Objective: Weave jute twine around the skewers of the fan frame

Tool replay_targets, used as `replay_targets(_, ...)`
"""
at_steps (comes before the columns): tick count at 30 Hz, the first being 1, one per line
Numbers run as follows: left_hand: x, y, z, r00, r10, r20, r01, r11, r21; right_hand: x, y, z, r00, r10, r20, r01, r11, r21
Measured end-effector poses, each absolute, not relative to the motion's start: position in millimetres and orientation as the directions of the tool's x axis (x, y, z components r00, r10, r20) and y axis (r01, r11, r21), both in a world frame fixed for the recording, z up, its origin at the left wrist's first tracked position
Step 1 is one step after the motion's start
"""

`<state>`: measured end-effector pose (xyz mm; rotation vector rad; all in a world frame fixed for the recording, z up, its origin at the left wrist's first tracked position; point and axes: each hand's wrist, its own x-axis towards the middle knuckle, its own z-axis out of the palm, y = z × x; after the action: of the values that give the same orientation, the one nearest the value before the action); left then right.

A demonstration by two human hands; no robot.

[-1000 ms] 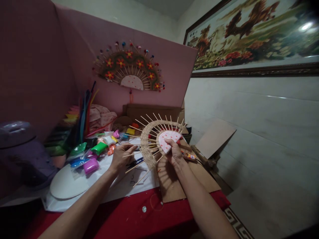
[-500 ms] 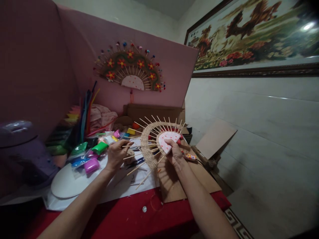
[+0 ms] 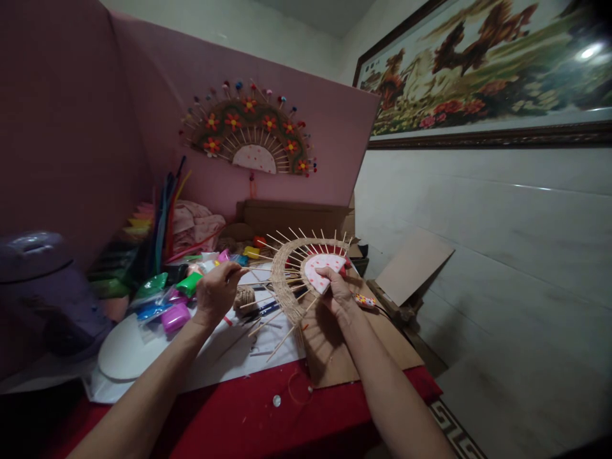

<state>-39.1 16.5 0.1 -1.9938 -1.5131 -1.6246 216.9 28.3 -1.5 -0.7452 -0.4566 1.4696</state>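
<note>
My right hand [image 3: 338, 294] grips a half-round fan of thin sticks, its thumb on the white, pink-dotted centre piece [image 3: 318, 271]. A band of tan twine [image 3: 282, 284] is woven round the sticks, whose bare ends fan outward. To the fan's left, my left hand [image 3: 218, 292] is closed in a pinch beside the stick tips. Whether a stick or a strand of twine is between its fingertips I cannot make out. Below that hand a ball of twine [image 3: 245, 299] lies on white paper, with dark-handled scissors [image 3: 262, 311] close by.
Bagged coloured clay [image 3: 174, 317] and a white disc [image 3: 127, 350] are at left, near a purple container [image 3: 45, 293]. Under the fan lies cardboard [image 3: 368, 344] on a red cloth [image 3: 229, 414]. A decorated fan [image 3: 255, 159] hangs on the pink board [image 3: 329, 140] behind.
My left hand has shifted slightly left and up, uncovering more of the twine ball. The fan has tilted a little, its outer sticks dipping; my right hand keeps its grip.
</note>
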Motion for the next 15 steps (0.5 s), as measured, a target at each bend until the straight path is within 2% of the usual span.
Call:
replay_targets(9, -51, 22, 5, -0.123, 0.598, 0.792, 0.694, -0.519, 0.499, 220, 25, 3, 0.039, 0.988, -0.147, -0.72, -0.074, -0.69)
replay_targets(15, -51, 26, 5, -0.182, 0.74, 0.647, 0.463, -0.516, 0.721, 219, 25, 1, 0.038, 0.997, -0.066, -0.729, -0.017, -0.684)
